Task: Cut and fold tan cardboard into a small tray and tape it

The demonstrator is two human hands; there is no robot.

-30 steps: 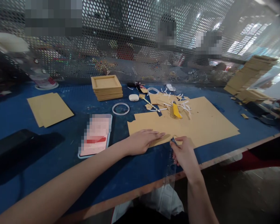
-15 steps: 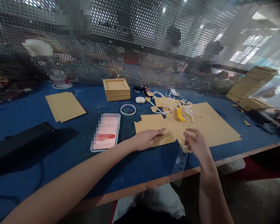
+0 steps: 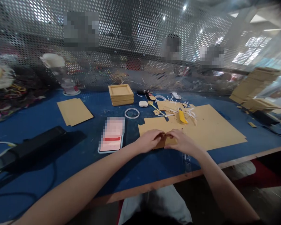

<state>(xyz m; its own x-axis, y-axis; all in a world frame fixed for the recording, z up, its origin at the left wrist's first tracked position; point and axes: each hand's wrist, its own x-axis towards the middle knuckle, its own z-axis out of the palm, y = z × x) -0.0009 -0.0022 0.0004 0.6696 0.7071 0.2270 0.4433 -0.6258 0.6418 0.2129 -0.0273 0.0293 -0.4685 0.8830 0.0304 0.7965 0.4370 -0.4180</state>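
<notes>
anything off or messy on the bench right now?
Yes. White paper strips and torn scraps litter the far part of the big tan cardboard sheet; its near-left edge is cut ragged where the left hand and right hand press.

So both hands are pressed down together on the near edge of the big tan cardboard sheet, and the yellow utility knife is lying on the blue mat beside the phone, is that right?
Not quite. The head view shows the yellow utility knife lying on the big tan cardboard sheet among the paper scraps, not on the blue mat beside the phone. The left hand and right hand do meet on the sheet's near edge.
</notes>
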